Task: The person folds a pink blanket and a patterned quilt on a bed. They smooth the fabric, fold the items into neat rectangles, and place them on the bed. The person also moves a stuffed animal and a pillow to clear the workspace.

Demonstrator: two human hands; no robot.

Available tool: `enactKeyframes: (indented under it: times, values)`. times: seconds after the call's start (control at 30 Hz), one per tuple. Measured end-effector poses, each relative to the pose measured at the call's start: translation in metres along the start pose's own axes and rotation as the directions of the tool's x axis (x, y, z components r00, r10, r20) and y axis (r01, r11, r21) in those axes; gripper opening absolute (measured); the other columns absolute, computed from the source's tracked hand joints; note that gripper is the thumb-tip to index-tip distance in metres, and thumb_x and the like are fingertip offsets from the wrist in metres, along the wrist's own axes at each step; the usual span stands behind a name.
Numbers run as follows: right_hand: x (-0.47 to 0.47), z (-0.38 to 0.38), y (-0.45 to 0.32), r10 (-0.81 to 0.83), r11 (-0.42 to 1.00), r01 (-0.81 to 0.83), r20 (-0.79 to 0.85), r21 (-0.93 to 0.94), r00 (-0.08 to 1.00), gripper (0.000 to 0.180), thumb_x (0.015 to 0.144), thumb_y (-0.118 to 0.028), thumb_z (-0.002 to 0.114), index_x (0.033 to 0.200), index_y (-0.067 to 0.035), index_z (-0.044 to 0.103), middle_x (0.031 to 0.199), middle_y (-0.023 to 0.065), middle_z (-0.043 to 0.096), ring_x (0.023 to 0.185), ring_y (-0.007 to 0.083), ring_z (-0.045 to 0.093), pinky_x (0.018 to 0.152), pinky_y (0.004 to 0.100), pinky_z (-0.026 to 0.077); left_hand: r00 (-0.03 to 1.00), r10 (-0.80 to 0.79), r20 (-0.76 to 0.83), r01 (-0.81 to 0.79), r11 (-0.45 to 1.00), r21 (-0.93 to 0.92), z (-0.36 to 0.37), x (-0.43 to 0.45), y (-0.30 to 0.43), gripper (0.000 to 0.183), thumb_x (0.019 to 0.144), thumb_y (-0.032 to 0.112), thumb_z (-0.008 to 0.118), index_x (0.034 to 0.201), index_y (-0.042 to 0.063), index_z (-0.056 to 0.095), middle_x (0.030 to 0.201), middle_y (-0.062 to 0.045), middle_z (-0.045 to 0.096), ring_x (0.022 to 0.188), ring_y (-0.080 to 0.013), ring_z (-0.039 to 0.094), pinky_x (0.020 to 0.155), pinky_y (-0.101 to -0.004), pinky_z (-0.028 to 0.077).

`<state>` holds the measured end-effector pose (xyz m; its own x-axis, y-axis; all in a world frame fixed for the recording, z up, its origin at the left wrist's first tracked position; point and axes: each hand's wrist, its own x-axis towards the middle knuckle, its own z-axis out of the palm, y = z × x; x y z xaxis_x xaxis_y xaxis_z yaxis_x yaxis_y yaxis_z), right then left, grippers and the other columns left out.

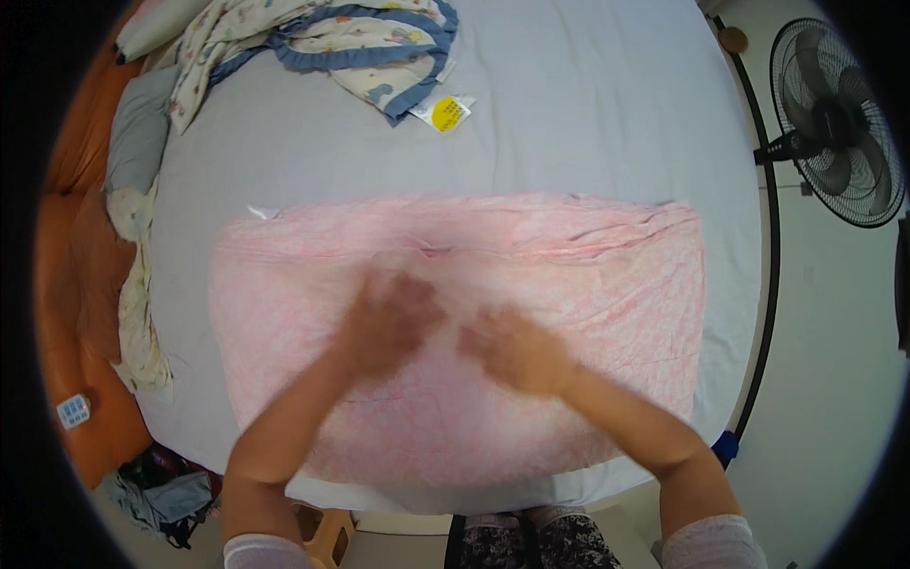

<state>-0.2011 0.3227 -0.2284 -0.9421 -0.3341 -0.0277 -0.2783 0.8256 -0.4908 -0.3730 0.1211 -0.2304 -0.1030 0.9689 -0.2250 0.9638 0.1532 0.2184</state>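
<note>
A pink patterned cloth, perhaps a thin quilt (611, 284), lies spread in a wide rectangle on the bed's pale sheet (583, 121), with creases along its far part and a small white tag at its far left corner. Over its middle are both of my hands, blurred by motion. My left hand (391, 320) is left of centre and my right hand (519, 348) is a little right of centre and nearer to me; a gap lies between them. Whether either hand touches or grips the cloth is too blurred to tell.
A cream blanket with blue trim (355, 53) lies crumpled at the far left, its label beside it. A grey pillow (138, 131) and an orange leather surface (78, 284) border the bed's left side. A black fan (835, 121) stands at the right. A plastic stool (330, 537) is below the near edge.
</note>
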Motion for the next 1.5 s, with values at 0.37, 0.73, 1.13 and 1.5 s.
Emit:
enactKeyframes:
  times: [0.37, 0.73, 1.13, 1.5]
  values:
    - [-0.086, -0.024, 0.207, 0.557, 0.511, -0.779, -0.551, -0.362, 0.622, 0.045, 0.085, -0.022, 0.037, 0.128, -0.009, 0.037, 0.133, 0.0114, 0.036, 0.124, 0.0293, 0.03, 0.101, 0.0432, 0.022, 0.791, -0.378, -0.481, 0.447, 0.894, 0.032, 0.063, -0.028, -0.168, 0.048, 0.082, 0.03, 0.036, 0.121, 0.004, 0.042, 0.121, -0.015, 0.046, 0.115, -0.031, 0.039, 0.101, -0.045, 0.022]
    - [-0.054, -0.043, 0.174, 0.524, 0.414, -0.786, -0.586, -0.459, 0.619, 0.045, 0.083, -0.021, 0.04, 0.124, -0.004, 0.039, 0.131, 0.0141, 0.037, 0.123, 0.0316, 0.031, 0.1, 0.0476, 0.021, 0.663, -0.584, -0.468, 0.687, 0.723, 0.071, 0.028, -0.023, -0.11, 0.048, 0.074, 0.015, 0.049, 0.121, 0.006, 0.041, 0.121, -0.014, 0.044, 0.115, -0.0307, 0.037, 0.101, -0.0449, 0.022]
    - [-0.084, 0.005, 0.06, 0.535, 0.729, -0.572, -0.208, -0.376, 0.819, 0.053, 0.08, -0.021, 0.049, 0.13, -0.011, 0.036, 0.136, 0.0069, 0.032, 0.129, 0.0228, 0.024, 0.104, 0.0495, 0.011, 0.682, -0.726, -0.089, 0.729, 0.664, 0.166, 0.075, -0.195, 0.025, 0.061, 0.073, 0.022, 0.055, 0.131, 0.017, 0.036, 0.138, -0.004, 0.03, 0.129, -0.0233, 0.024, 0.102, -0.0542, 0.009]
    - [-0.172, 0.022, 0.181, 0.585, 0.598, -0.789, -0.596, -0.14, 0.549, 0.049, 0.089, -0.026, 0.032, 0.133, -0.005, 0.027, 0.139, 0.0151, 0.025, 0.127, 0.0307, 0.025, 0.102, 0.0421, 0.018, 0.558, -0.68, -0.475, 0.737, 0.669, -0.092, 0.146, -0.235, -0.034, 0.054, 0.086, 0.03, 0.036, 0.131, 0.002, 0.03, 0.133, -0.022, 0.029, 0.122, -0.0372, 0.027, 0.101, -0.042, 0.021]
